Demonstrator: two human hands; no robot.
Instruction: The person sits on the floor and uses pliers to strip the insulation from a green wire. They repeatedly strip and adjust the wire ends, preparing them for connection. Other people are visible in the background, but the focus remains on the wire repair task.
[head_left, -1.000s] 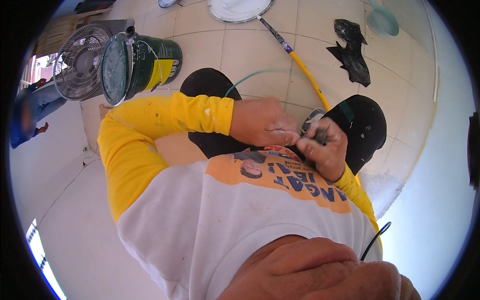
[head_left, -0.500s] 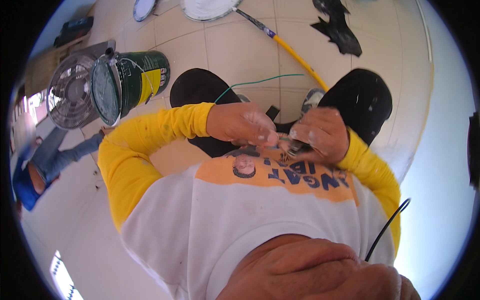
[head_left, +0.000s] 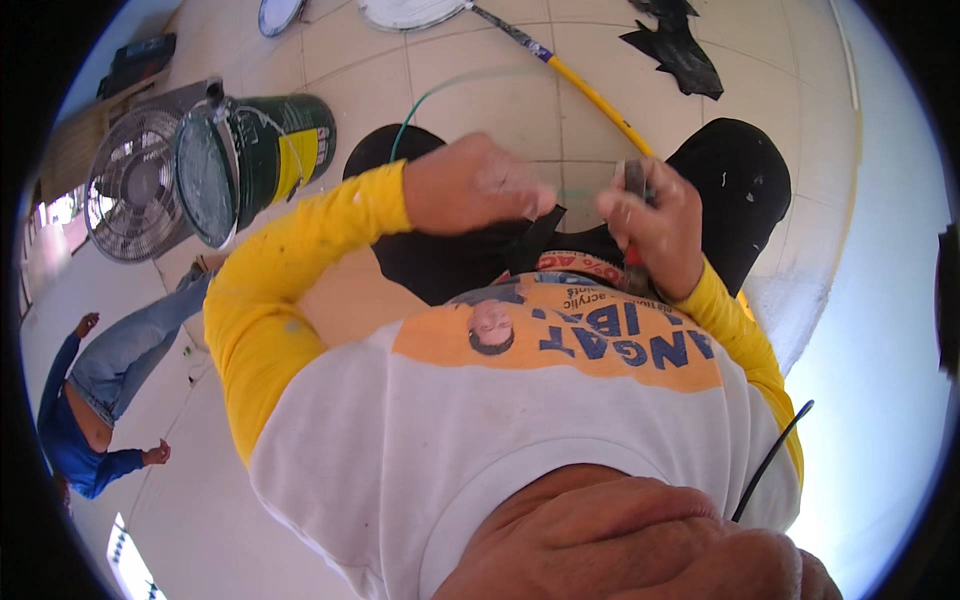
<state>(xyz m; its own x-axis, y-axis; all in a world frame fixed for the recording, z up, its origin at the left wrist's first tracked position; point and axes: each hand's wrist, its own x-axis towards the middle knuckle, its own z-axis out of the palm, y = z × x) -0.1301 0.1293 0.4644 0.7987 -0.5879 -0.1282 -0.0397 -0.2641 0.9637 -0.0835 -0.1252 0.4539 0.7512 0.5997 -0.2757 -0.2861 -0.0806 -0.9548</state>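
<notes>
Fingers of my left hand pinch a thin green wire stretched across to my right hand, which grips a red-handled tool, both raised above my knees, with a green paint bucket off left.

The hands, pressed together over a small tool a second ago, have drawn apart: the left hand has pulled toward the frame's centre-left, stretching a thin green wire taut across to the right hand, which grips pliers upright. The green paint bucket and fan at upper left have slid lower, and a person in blue has come into fuller view at lower left.
</notes>
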